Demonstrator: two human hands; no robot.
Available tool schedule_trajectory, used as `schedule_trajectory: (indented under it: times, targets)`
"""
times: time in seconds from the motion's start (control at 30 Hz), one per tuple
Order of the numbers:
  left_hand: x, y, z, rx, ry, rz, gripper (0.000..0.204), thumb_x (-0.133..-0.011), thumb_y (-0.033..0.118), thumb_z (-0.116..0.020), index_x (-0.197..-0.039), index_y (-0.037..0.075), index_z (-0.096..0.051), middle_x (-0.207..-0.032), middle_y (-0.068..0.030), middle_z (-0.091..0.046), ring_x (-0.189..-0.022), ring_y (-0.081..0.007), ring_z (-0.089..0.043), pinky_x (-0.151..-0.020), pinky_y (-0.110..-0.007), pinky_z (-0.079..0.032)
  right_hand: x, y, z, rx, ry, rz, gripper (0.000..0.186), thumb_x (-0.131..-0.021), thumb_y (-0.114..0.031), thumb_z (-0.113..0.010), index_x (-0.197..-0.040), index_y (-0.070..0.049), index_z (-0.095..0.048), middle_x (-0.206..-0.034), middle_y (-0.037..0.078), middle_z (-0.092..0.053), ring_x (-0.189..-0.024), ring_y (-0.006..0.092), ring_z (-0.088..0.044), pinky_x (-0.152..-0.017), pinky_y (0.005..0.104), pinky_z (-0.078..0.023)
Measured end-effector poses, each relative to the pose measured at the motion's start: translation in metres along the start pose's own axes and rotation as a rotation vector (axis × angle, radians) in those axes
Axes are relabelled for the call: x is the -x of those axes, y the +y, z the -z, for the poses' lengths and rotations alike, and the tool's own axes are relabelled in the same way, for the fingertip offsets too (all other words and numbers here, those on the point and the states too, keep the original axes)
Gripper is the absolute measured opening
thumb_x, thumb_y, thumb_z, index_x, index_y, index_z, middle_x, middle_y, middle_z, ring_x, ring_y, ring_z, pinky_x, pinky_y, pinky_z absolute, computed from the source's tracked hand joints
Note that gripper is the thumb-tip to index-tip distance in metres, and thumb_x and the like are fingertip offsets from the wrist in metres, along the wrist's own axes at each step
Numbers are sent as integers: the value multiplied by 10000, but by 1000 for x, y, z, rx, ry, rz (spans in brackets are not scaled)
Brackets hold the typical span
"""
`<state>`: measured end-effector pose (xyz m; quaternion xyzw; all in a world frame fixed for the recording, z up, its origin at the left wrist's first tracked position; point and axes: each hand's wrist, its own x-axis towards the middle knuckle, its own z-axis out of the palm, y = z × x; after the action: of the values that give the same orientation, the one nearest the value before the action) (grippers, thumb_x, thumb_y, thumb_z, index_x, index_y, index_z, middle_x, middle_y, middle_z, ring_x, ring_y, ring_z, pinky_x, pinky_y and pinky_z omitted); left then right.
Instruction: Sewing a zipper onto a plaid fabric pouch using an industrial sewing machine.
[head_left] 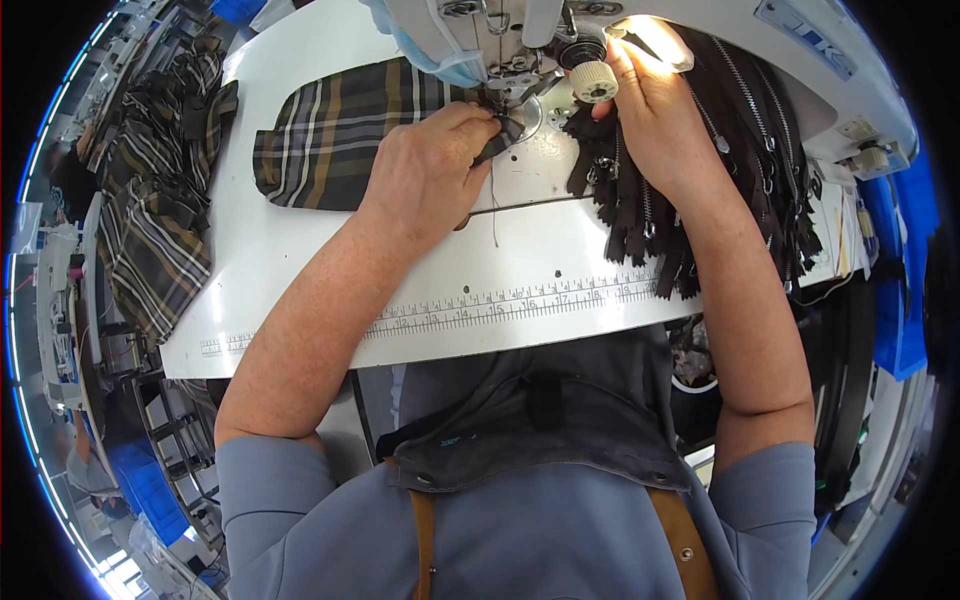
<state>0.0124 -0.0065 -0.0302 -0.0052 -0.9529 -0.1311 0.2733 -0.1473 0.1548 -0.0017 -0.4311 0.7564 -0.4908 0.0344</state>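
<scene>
My left hand (425, 175) is closed on the edge of a dark plaid fabric piece (310, 135) beside the presser foot (508, 105) of a white sewing machine (810, 45); a loose thread hangs below it. My right hand (655, 135) is raised to the machine head, right of a cream knob (595, 82) and by a lit lamp (655, 40); its fingers are bunched, and what they grip is hidden. Dark zippers with metal pulls (770, 200) lie in a heap under and around my right forearm.
A crumpled pile of plaid pieces (160, 210) lies at the table's left end. A ruler strip (510, 310) runs along the front edge. Blue bins (150, 495) stand at lower left and right (895, 330). Another person (70, 165) is at far left.
</scene>
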Motion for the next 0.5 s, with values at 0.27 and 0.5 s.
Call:
schedule_trajectory:
  times: [0.27,0.5]
  targets:
    - [4,7,4,8,-97,86,346,-746,-27,-714,-1090,9,-721,-1167,-130,-702,-1042,-302,-694,-884,-365,-576,-1,2,1,32,16,-47,445,-1063,-418,-483,-1021,-30,-697,-806,73,-692,-704,157,-656,-682,303,-535]
    - [6,6,4,15,-92,90,348,-741,-27,-720,-1087,9,-722,-1171,-122,-703,-1024,-298,-700,-876,-363,-581,3,5,-2,95,-55,62,458,-1059,-388,-476,-981,-6,-717,-824,160,-710,-756,307,-687,-736,392,-539]
